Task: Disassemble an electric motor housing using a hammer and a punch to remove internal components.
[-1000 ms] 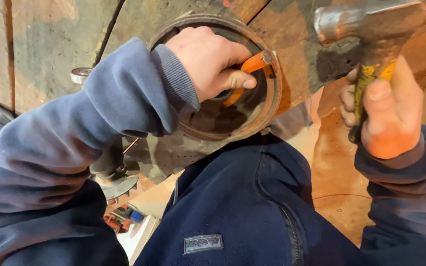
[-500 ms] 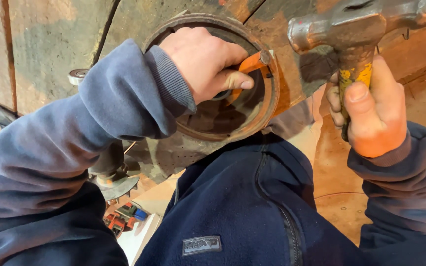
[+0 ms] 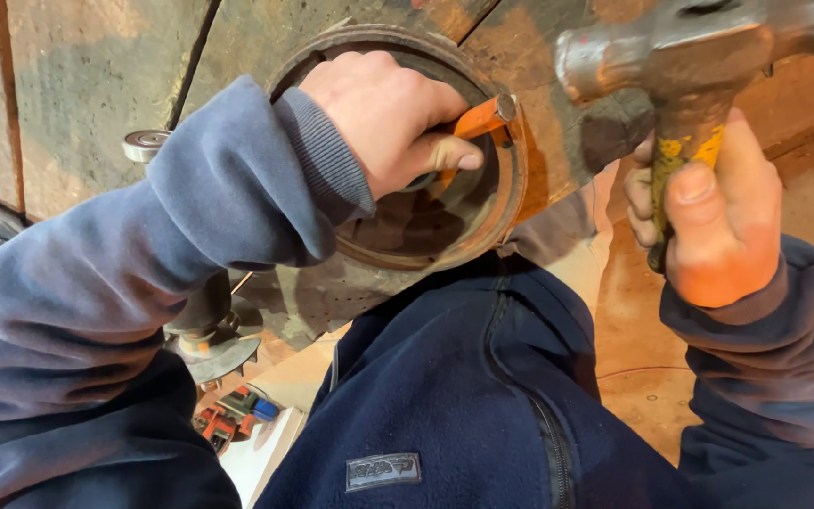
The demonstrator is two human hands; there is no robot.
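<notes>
Head view, looking straight down: nearest the camera is the person's dark blue fleece jacket, filling the lower middle, with grey-blue sleeves running out to either side. On the right, the right hand is clenched around the yellow-marked handle of a steel hammer — the head is raised at the top right, its round face pointing left toward the rusty metal. On the left, the left hand is closed on an orange-handled tool, thumb pressed along it, the butt end of the handle showing just beside the inner right edge of a rusty round ring. That ring is set into a big worn metal part — greenish and rust-brown — which fills the top of the frame. Down at the lower left, past the sleeve, a toothed metal disc and some small red and blue items lie further off.
</notes>
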